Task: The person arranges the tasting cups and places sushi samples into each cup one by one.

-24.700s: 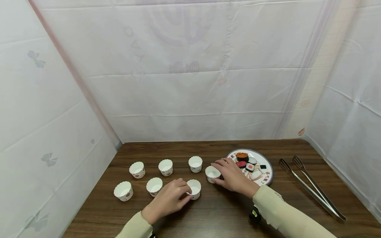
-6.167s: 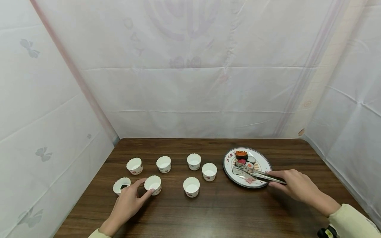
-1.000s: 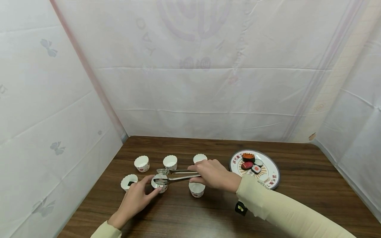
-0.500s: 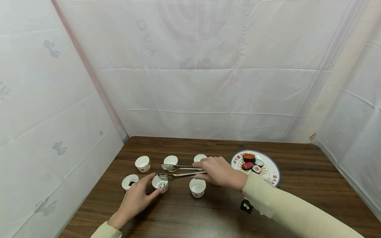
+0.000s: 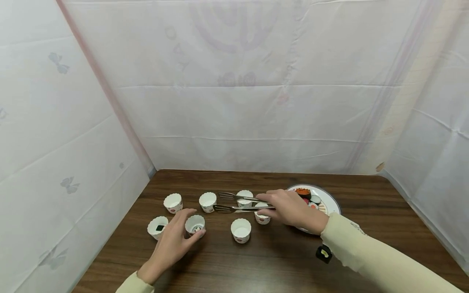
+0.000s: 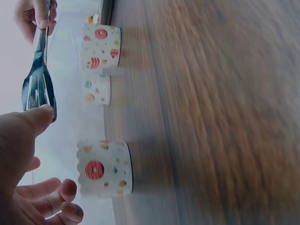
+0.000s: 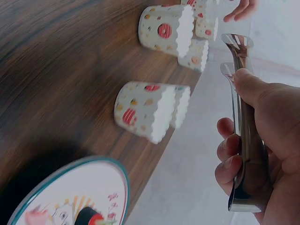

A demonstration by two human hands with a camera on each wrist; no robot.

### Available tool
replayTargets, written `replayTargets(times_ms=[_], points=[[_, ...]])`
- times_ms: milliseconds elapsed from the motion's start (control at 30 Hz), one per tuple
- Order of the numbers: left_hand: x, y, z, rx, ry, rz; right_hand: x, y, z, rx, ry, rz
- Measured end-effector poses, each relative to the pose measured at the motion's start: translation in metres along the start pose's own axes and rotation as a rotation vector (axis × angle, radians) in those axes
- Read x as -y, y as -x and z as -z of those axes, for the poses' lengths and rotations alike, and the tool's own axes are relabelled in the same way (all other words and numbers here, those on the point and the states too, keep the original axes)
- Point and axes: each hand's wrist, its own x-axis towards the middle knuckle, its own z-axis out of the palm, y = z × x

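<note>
White, faintly printed sheeting (image 5: pixel 256 122) walls in a dark wood-grain table (image 5: pixel 234 268), whose far edge crosses below the middle of the frame; since half a second ago the tongs (image 7: pixel 252 150) have shifted right, off the near cup (image 5: pixel 194 218) at lower left of centre, and their heads stand apart with nothing between them; a pale sushi piece (image 5: pixel 197 229) with dark marks lies inside that cup, so its filling looks done, as does that of the far-left cup (image 5: pixel 155 221), where a dark-topped piece (image 5: pixel 159 228) sits; the right hand (image 5: pixel 293 209) grasps the tongs; the left hand (image 5: pixel 174 240) keeps thumb and fingers loosely spread about the near cup, apparently released, though I cannot rule out light contact; five other cups (image 5: pixel 242 238), no piece showing inside them, stand across the middle; right of centre, the plate (image 5: pixel 331 199), partly behind the right sleeve (image 5: pixel 384 252), bears the remaining sushi (image 5: pixel 303 192); for moving, wood stretches broadly at lower middle; the tightest passage seems to be above the middle cups, close to the tongs.
</note>
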Motion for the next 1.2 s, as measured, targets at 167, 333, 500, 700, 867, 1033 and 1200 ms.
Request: replayTargets(times_ms=[167,333,500,700,867,1033,1200], points=[[-0.009,-0.004,-0.007,0.021,0.063,-0.010,-0.011,0.015,0.005,-0.016,0.024,-0.024],[-0.020,-0.010,-0.017,0.052,0.108,-0.058,-0.020,0.029,0.011,-0.023,0.064,-0.066],[-0.031,-0.015,-0.025,0.091,0.146,-0.084,-0.028,0.045,0.016,-0.028,0.064,-0.110],[-0.043,-0.021,-0.036,0.175,0.203,-0.076,-0.038,0.063,0.022,-0.040,0.053,-0.135],[-0.045,-0.024,-0.046,0.223,0.171,-0.056,-0.043,0.076,0.025,-0.013,0.057,-0.201],[-0.046,-0.024,-0.055,0.246,0.144,-0.041,-0.047,0.089,0.029,0.018,0.040,-0.247],[-0.048,-0.023,-0.057,0.260,0.152,-0.050,-0.053,0.104,0.030,0.031,0.030,-0.280]])
